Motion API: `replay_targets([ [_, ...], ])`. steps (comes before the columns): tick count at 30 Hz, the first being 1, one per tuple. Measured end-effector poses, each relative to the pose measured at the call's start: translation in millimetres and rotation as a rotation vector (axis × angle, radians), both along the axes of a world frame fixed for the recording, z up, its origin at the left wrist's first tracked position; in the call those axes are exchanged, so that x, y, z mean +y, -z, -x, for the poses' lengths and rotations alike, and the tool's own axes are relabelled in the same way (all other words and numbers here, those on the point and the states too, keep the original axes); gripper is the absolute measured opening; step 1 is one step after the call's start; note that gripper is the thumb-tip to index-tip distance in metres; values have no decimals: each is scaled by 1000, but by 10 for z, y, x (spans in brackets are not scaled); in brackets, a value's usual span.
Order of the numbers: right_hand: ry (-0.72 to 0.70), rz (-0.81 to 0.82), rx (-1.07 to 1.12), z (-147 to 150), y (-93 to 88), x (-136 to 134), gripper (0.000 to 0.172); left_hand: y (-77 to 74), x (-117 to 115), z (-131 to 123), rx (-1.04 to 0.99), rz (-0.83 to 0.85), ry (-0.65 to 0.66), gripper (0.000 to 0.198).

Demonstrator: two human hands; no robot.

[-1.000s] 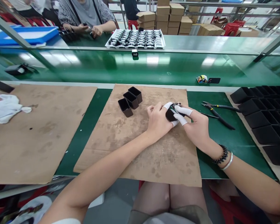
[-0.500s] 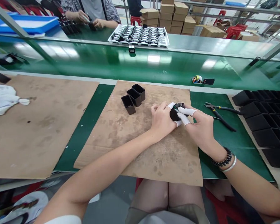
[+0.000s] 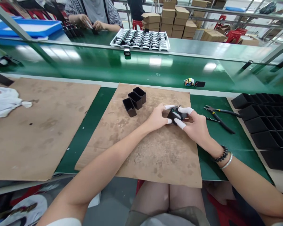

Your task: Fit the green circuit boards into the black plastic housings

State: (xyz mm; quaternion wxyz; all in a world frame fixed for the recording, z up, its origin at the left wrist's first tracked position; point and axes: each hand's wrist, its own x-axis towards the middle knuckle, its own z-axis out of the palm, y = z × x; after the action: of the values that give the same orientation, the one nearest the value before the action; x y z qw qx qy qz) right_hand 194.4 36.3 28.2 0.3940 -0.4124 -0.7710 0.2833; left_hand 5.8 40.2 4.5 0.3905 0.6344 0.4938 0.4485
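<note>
as left hand (image 3: 157,119) and right hand (image 3: 195,127) pinch, casing (image 3: 174,116) tilts (mouth-up).

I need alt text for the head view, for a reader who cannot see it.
The left hand and right hand together hold a small black casing over a cardboard sheet. Three open black casings stand to its left; pliers lie to its right.

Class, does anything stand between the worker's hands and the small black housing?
Nothing visible does. The left hand and right hand both grip the black housing directly, over the cardboard sheet; only white finger cots cover the touching fingertips.
</note>
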Motion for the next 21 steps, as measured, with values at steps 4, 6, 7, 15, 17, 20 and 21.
replay_targets([
  [4,59,-261,26,-48,0,21,23,75,79,2,-207,4,-234,55],
  [6,-10,-306,-10,-55,11,33,22,89,83,-21,-225,-22,-300,51],
  [7,-75,-286,-52,-57,15,41,21,91,83,-28,-229,-34,-335,49],
  [15,-81,-227,-65,-45,29,77,23,121,134,-1,-324,5,-498,46],
  [17,-174,-220,-117,-35,45,82,21,119,136,-6,-334,-5,-505,45],
  [20,-203,-295,-136,-34,23,72,20,114,129,-19,-359,15,-524,42],
  [21,-162,-334,-105,-37,7,66,21,115,128,-20,-359,19,-522,41],
])
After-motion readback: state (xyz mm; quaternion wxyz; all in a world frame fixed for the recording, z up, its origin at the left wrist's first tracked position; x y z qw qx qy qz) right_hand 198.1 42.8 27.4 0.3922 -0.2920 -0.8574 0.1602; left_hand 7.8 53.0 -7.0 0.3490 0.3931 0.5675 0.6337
